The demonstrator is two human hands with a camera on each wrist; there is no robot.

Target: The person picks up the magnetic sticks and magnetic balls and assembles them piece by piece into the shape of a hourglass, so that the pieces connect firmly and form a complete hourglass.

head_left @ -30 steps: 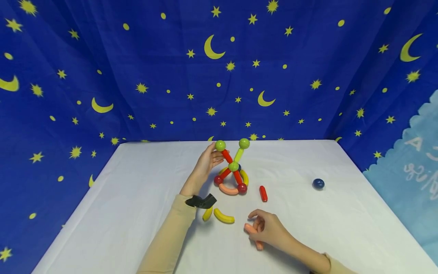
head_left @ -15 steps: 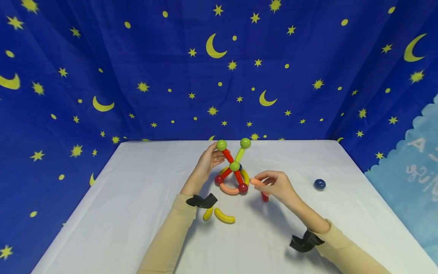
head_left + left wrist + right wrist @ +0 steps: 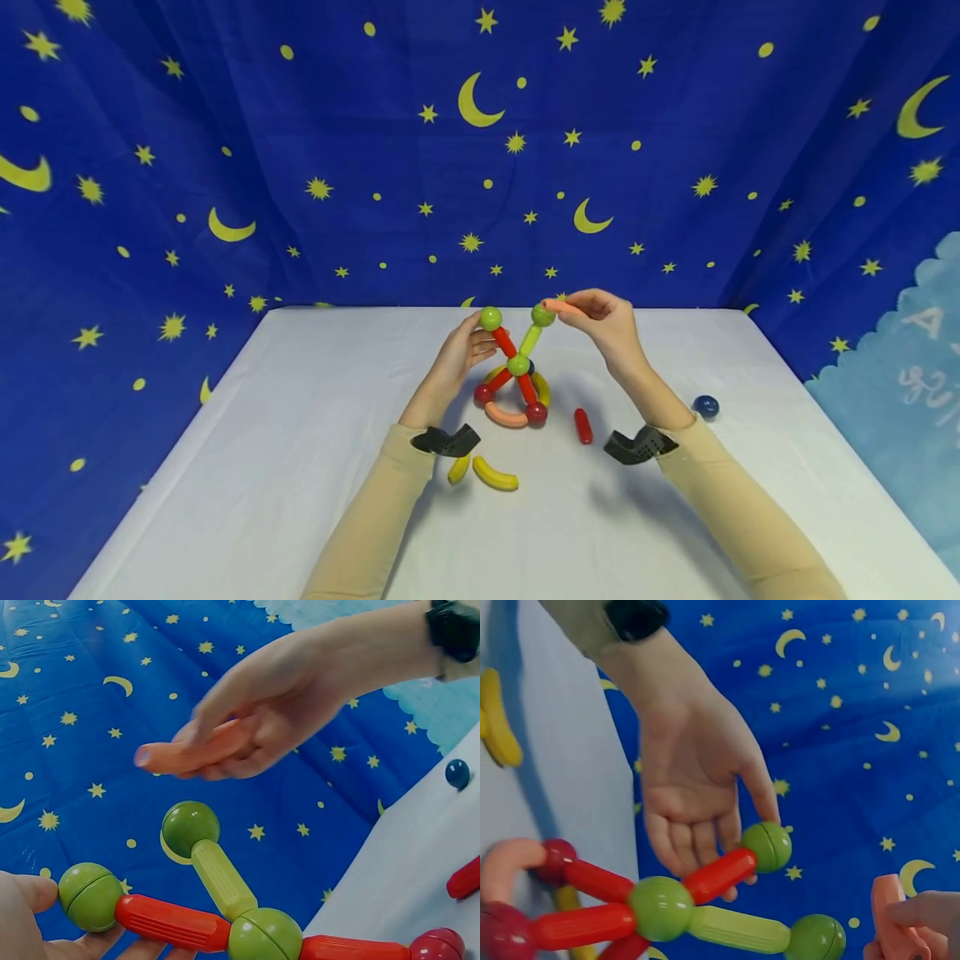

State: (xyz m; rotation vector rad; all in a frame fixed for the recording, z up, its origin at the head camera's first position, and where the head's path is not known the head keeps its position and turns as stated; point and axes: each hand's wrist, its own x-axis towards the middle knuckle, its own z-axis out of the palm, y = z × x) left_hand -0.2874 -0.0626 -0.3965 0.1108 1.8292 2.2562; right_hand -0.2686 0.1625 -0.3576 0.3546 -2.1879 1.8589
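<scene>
ball-and-stick structure (image 3: 518,365), apparently partly built: ring base, upper arms joined. right hand (image 3: 611,325) pinching pink curved stick (image 3: 176,759), unattached, near green ball (image 3: 542,320); left hand (image 3: 457,350), fingers extended, alongside. yellow sticks (image 3: 495,475), red stick (image 3: 582,426), blue ball (image 3: 706,406) unused.

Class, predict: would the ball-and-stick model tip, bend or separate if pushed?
The ball-and-stick model might tip, since its red upper stick and lime stick slant above its base. Bending seems unlikely, as both look straight. It might separate where sticks meet the middle green ball.
</scene>
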